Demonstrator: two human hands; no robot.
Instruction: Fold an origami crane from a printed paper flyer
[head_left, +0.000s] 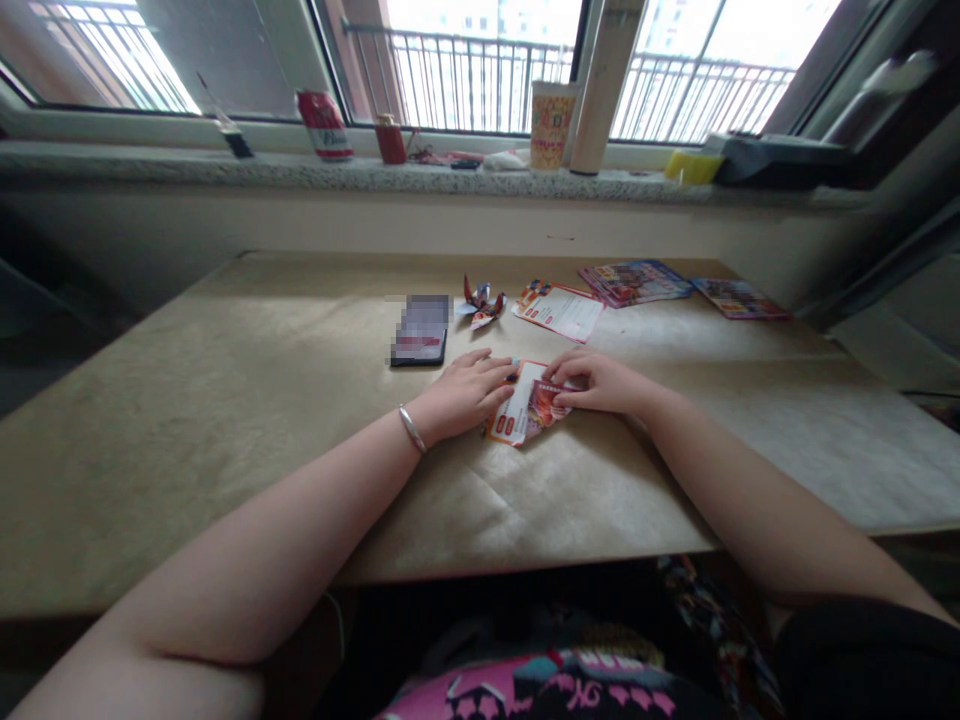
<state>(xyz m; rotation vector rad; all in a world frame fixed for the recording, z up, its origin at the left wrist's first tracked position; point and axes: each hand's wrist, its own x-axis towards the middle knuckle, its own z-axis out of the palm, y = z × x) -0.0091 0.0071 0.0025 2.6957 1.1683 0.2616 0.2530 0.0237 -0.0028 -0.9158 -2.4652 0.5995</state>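
Observation:
A printed paper sheet (517, 405) lies on the table in front of me, its white, orange-edged side up. One part of it, with a red and purple picture, is folded over at the right. Across the sheet's left side my left hand (466, 393) rests flat, fingers stretched out, a silver bangle on the wrist. My right hand (596, 380) has its fingers curled onto the folded part at the right edge, thumb and fingertips on the paper. Beyond the hands stands a folded paper figure (482, 303) with pointed tips.
A phone (422, 330), partly blurred, lies left of the figure. Another printed sheet (562, 310) and picture-covered papers (637, 282) lie at the back right of the table (225, 440). On the windowsill stand a can (325, 125), a paper cup (553, 125) and smaller items.

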